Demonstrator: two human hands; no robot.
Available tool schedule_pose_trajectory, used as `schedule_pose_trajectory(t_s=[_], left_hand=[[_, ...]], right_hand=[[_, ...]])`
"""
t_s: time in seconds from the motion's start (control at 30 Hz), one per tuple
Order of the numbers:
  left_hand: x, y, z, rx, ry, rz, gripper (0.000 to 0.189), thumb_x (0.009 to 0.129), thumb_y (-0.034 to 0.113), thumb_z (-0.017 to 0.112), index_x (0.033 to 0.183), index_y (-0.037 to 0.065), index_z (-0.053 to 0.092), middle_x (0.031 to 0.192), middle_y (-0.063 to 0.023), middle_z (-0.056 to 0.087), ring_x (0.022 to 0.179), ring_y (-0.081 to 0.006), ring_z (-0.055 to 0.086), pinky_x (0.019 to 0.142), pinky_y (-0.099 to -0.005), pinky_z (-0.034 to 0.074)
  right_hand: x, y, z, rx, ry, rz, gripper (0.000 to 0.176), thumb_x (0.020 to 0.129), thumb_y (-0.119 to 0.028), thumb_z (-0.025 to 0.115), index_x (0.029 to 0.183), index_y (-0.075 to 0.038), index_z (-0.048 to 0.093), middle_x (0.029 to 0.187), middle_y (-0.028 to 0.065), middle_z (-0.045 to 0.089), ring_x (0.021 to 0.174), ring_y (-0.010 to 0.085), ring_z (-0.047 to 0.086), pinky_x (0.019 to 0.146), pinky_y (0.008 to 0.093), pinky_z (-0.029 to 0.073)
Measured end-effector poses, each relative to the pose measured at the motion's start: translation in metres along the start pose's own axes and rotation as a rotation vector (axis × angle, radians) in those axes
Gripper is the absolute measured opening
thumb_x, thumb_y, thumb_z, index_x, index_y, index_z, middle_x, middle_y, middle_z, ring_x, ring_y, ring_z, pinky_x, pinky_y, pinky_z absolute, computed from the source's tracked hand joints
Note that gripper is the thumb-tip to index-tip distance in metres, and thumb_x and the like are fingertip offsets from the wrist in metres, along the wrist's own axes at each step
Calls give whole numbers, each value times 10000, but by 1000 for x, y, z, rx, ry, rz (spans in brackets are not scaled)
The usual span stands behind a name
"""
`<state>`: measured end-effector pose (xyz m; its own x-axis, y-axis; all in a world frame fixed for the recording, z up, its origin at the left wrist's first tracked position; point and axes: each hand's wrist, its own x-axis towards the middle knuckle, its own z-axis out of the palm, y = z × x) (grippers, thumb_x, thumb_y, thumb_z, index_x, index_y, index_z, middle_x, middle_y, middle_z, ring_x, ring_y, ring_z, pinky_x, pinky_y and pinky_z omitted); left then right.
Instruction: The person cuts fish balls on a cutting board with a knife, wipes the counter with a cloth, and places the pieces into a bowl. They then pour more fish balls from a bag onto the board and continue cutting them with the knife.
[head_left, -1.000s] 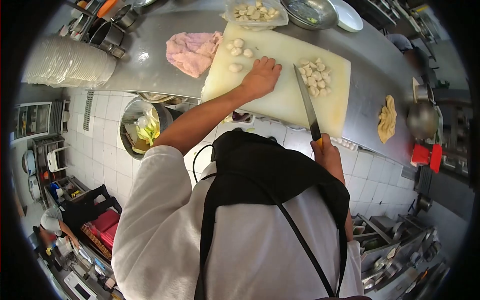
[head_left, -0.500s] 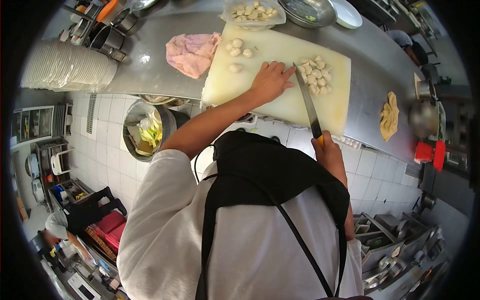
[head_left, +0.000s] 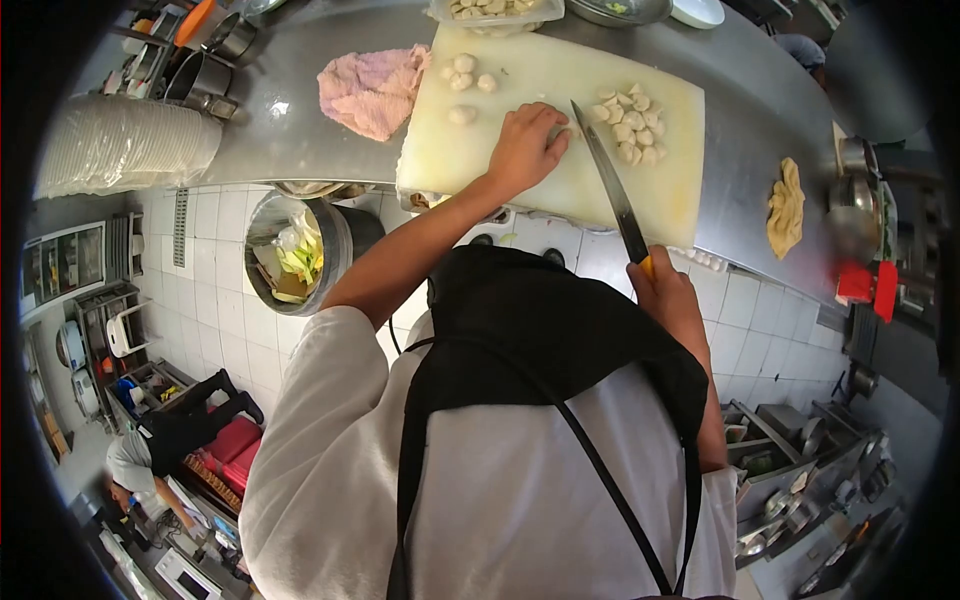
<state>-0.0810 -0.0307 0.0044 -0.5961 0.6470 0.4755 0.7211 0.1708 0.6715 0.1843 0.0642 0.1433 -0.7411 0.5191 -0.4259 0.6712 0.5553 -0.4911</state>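
Left hand [head_left: 527, 148] curls over a ball, mostly hidden, mid-board [head_left: 650, 205]. Right hand [head_left: 668, 295] is clamped on the knife [head_left: 605, 180], blade just beside the left fingertips. Likely best: tuck tips, knuckles guide, cut straight down. Cut pile [head_left: 630, 125] lies right of the blade.

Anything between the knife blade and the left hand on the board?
Nothing visible. The knife blade lies close beside the left hand over the cutting board; the cut pieces lie on its far side.
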Motion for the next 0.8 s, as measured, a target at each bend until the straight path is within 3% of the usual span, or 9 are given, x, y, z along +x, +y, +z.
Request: schedule_pose_trajectory(t_s=[0.17, 0.6, 0.7, 0.8], left_hand=[[2, -1, 2, -72, 51, -33, 112, 874, 96, 711, 951, 14, 704, 956, -144, 692, 788, -316, 642, 708, -417, 536], [3, -1, 4, -40, 72, -32, 115, 864, 100, 722, 952, 27, 729, 930, -120, 719, 837, -298, 659, 835, -401, 501], [3, -1, 5, -36, 65, -57, 116, 863, 99, 723, 954, 27, 736, 940, -113, 727, 860, -301, 666, 850, -394, 502], [4, -2, 5, -43, 68, -70, 118, 862, 100, 724, 955, 29, 743, 946, -112, 733, 883, -304, 671, 865, -390, 503]], right_hand=[[-4, -5, -3, 13, -7, 16, 232, 1011, -237, 594, 1111, -41, 523, 782, 260, 664, 778, 501, 637, 699, 567, 467], [3, -4, -8, 39, -62, -20, 263, 1014, -250, 600, 1024, -12, 490, 734, 249, 645, 724, 470, 640, 673, 527, 480], [7, -3, -12, 74, -107, -28, 258, 1022, -250, 587, 1031, -8, 497, 683, 201, 630, 609, 376, 635, 606, 479, 490], [9, -14, -20, 141, -215, 99, 240, 1031, -248, 570, 1049, -16, 511, 652, 149, 610, 525, 271, 604, 538, 423, 487]])
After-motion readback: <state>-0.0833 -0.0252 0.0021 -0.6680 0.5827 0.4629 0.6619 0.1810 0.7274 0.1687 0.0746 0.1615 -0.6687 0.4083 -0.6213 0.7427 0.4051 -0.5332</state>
